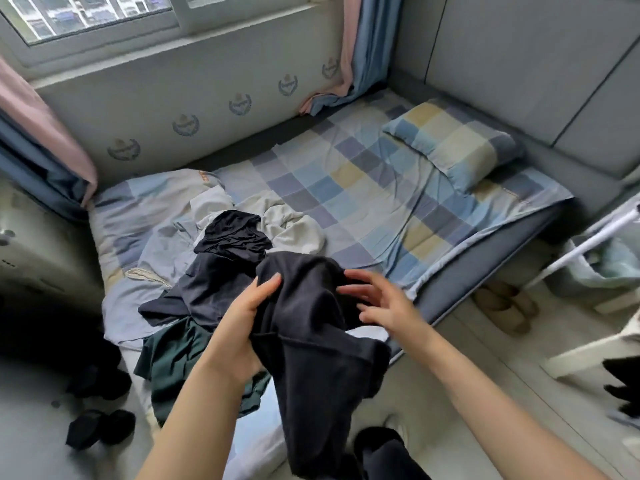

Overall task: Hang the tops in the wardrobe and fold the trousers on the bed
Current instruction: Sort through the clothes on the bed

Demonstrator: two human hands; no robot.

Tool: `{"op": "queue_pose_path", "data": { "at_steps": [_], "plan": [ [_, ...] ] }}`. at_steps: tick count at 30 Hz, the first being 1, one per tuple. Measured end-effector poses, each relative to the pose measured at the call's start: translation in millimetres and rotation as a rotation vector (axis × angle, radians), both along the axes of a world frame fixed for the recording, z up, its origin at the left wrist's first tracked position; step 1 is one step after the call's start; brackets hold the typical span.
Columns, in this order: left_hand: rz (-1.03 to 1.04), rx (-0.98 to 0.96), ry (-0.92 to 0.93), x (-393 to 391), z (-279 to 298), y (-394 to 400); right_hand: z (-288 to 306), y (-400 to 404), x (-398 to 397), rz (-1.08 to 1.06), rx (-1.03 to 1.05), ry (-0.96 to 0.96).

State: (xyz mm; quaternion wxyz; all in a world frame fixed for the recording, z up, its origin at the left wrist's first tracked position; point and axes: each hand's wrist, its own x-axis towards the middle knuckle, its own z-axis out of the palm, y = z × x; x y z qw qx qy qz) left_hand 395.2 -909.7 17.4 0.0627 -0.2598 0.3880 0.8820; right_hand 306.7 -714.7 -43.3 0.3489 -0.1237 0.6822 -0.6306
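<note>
The left hand (242,317) grips a dark garment (311,341) bunched at its top, the length hanging down toward the person. The right hand (377,303), fingers spread and holding nothing, hovers just beside the bunched top.

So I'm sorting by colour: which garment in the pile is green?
The dark green garment at the pile's near edge, under the left hand's forearm; the others are black, navy or cream.

Place: a home bedroom
Signs: checked bed (363,188) with matching pillow (453,142), curtained window (104,12), loose clothes pile (221,271), slippers (502,303) on the floor
</note>
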Motion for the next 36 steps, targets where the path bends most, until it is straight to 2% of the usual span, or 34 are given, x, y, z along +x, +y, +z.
{"op": "queue_pose_path", "data": {
  "at_steps": [2,3,6,9,11,13,15,17,20,24,30,32,34,36],
  "plan": [
    [-0.069,-0.034,0.022,-8.9,4.1,17.0,11.4,5.8,19.0,0.084,0.057,0.014],
    [-0.106,-0.044,0.027,-15.2,6.3,28.7,20.5,10.8,27.7,0.066,-0.007,-0.051],
    [-0.162,-0.028,0.051,-27.3,8.9,53.5,27.3,36.6,48.6,0.031,0.023,0.043],
    [-0.216,-0.003,0.086,-39.2,13.3,87.8,12.2,85.2,44.4,-0.244,-0.179,-0.192],
    [-0.220,-0.031,0.104,-45.2,14.4,113.6,18.6,118.0,45.2,-0.394,-0.219,-0.261],
    [-0.217,-0.030,0.100,-49.0,15.4,145.3,22.1,147.5,48.8,-0.419,-0.252,-0.282],
    [-0.244,-0.010,0.117,-52.5,15.2,176.5,36.4,169.5,55.6,-0.437,-0.148,-0.079],
    [-0.268,-0.054,0.096,-57.2,13.9,211.7,44.6,200.9,59.6,-0.607,-0.047,0.124],
    [-0.301,-0.311,0.049,-64.6,6.9,253.5,62.8,269.6,55.8,-0.937,-0.117,0.166],
    [-0.348,-0.675,0.102,-69.1,-9.6,301.7,76.5,351.5,56.1,-1.130,-0.045,0.279],
    [-0.362,-0.803,0.273,-70.9,-20.1,401.4,75.4,444.6,80.5,-1.381,0.069,0.330],
    [-0.505,-0.933,0.417,-73.1,-25.9,426.0,77.9,471.6,92.2,-1.476,0.062,0.302],
    [-0.683,-1.202,0.667,-73.7,-34.2,457.0,84.3,505.5,105.9,-1.581,0.057,0.296],
    [-0.692,-1.382,0.850,-71.2,-36.6,478.8,89.8,525.1,114.8,-1.637,0.093,0.338]
  ]
}}
